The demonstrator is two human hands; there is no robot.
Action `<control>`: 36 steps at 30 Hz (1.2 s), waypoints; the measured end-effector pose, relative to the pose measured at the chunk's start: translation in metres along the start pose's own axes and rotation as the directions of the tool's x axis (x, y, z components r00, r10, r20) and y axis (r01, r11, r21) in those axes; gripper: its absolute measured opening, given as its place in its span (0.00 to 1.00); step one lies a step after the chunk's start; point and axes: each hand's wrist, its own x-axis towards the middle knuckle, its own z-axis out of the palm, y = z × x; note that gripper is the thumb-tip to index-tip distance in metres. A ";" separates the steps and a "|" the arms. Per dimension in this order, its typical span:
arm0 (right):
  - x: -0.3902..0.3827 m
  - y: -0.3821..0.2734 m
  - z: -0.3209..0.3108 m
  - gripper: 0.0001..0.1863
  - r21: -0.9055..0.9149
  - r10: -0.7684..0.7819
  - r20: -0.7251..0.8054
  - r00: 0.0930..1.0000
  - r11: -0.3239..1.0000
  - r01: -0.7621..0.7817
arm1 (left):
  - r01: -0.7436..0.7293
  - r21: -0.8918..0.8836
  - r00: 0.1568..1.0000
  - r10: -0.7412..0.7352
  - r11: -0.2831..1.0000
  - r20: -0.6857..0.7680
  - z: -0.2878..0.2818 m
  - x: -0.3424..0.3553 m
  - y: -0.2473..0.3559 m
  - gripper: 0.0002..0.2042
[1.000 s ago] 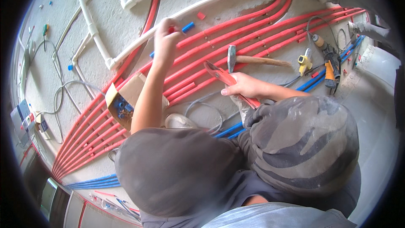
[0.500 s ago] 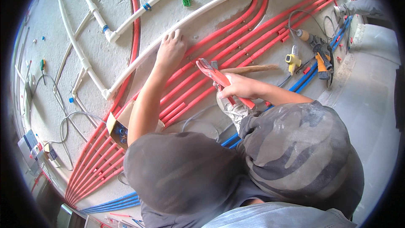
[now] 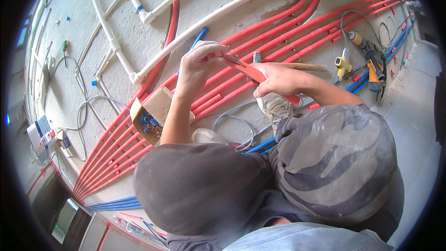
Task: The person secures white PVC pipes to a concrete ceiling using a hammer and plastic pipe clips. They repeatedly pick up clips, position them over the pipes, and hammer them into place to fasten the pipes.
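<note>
Right at the centre, the right hand [image 3: 281, 80] is wrapped about the handles of a red hand cutter [image 3: 248, 70], its metal tip pointing up-left to the left hand [image 3: 197, 62], fingers curled right by that tip; whether they're pinching something small, I can't tell. Solid-looking tool, this cutter: stiff, probably fairly weighty towards the nose, hardly fragile, perhaps slick in a dusty grip, so well back on the handles looks the surest hold. Beneath run red pipes [image 3: 224, 100]; left of them, an open carton [image 3: 159, 104] of blue fittings [image 3: 147, 120]; off right, a wooden hammer handle [image 3: 304, 67].
</note>
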 end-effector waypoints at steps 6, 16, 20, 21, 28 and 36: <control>0.004 -0.005 0.008 0.40 -0.079 -0.103 -0.012 0.995 0.992 0.102 | -0.029 0.076 0.999 0.027 0.997 0.028 -0.008 -0.007 0.010 0.17; -0.001 -0.011 0.016 0.26 0.074 0.075 0.043 0.996 0.994 -0.078 | -0.076 0.168 0.996 0.067 0.983 0.059 -0.006 -0.002 0.025 0.16; 0.003 0.016 0.013 0.24 0.066 -0.013 0.157 0.988 0.998 0.002 | 0.053 -0.127 0.925 -0.097 0.990 -0.368 -0.019 -0.010 0.005 0.06; 0.009 0.047 0.010 0.26 -0.144 -0.038 0.070 0.997 0.988 0.048 | 0.077 -0.431 0.816 -0.305 0.899 -0.491 -0.037 -0.009 -0.007 0.09; -0.030 0.080 -0.049 0.44 -0.730 -0.471 -0.683 0.559 0.484 -0.483 | 0.016 -0.585 0.889 -0.280 0.811 -0.364 -0.017 -0.019 -0.004 0.03; -0.010 -0.008 -0.006 0.20 -0.462 -0.670 -0.253 0.698 0.718 0.522 | 0.223 -0.802 0.899 -0.435 0.553 -0.049 0.064 -0.025 0.060 0.03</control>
